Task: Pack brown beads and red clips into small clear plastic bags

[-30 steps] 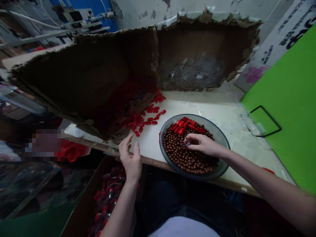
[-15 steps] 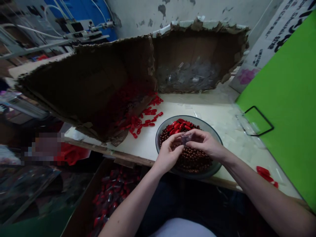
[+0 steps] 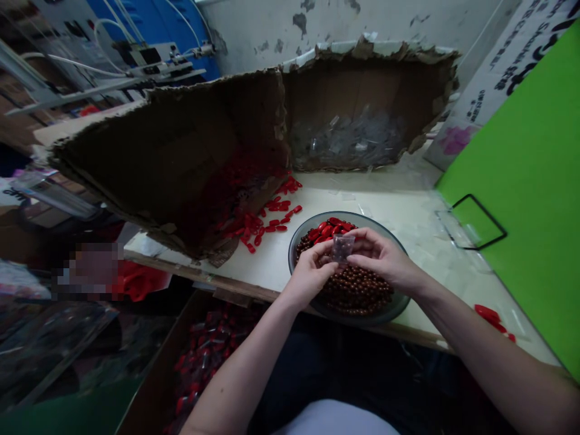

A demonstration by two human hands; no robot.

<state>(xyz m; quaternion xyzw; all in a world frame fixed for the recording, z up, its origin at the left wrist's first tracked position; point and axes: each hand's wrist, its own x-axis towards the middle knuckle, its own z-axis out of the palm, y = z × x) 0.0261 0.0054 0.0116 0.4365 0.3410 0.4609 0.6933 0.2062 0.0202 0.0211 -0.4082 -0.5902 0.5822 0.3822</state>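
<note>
Between the fingertips of both hands is a small clear plastic container (image 3: 343, 248), held above a round bowl (image 3: 401, 302). My left hand (image 3: 312, 269) pinches it from the left. My right hand (image 3: 378, 257) grips its right side with thumb and fingers. Inside the bowl lie strings of brown beads (image 3: 357, 296), with a cluster of glossy red pieces (image 3: 327, 229) at the far side. Whether anything sits inside the clear container cannot be made out.
A torn cardboard box (image 3: 136, 157) spills red pieces (image 3: 258, 232) onto the white table (image 3: 326, 187). Another torn box (image 3: 353, 78) holds clear plastic pieces (image 3: 362, 136). Below left, a carton contains red-capped clear items (image 3: 208, 350). A green panel (image 3: 521, 199) stands right, near a black wire frame (image 3: 480, 220).
The clear container now stands more upright and shows more fully between my fingers. Both hands stay over the bowl, and the view has shifted slightly.
</note>
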